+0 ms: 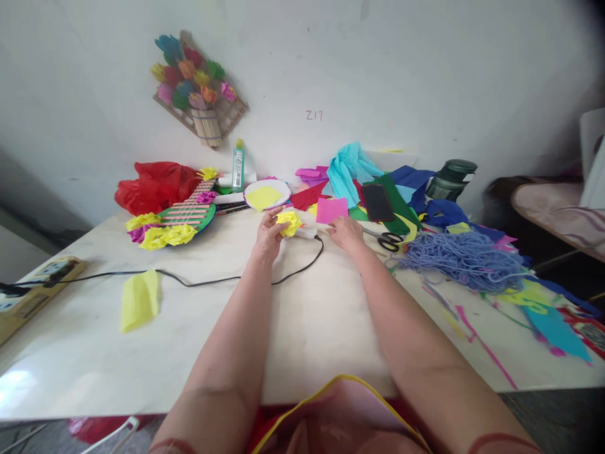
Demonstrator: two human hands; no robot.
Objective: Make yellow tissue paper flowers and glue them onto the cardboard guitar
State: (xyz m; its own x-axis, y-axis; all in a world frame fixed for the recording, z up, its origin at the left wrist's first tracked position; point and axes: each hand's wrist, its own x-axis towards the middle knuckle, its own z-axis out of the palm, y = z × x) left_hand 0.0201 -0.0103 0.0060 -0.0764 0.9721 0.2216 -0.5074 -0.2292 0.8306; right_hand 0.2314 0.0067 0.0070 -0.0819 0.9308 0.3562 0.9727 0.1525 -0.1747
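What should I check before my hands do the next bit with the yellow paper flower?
1. Left hand grips the yellow paper flower: ok.
2. Right hand free, resting on the table: ok.
3. Glue gun lies between both hands, within reach: ok.
4. Black cord plugged into the power strip: cannot tell.
5. Scissors lie beside the right hand, blades shut or open: cannot tell.
6. Spare yellow paper lies away from the cord's loop: ok.
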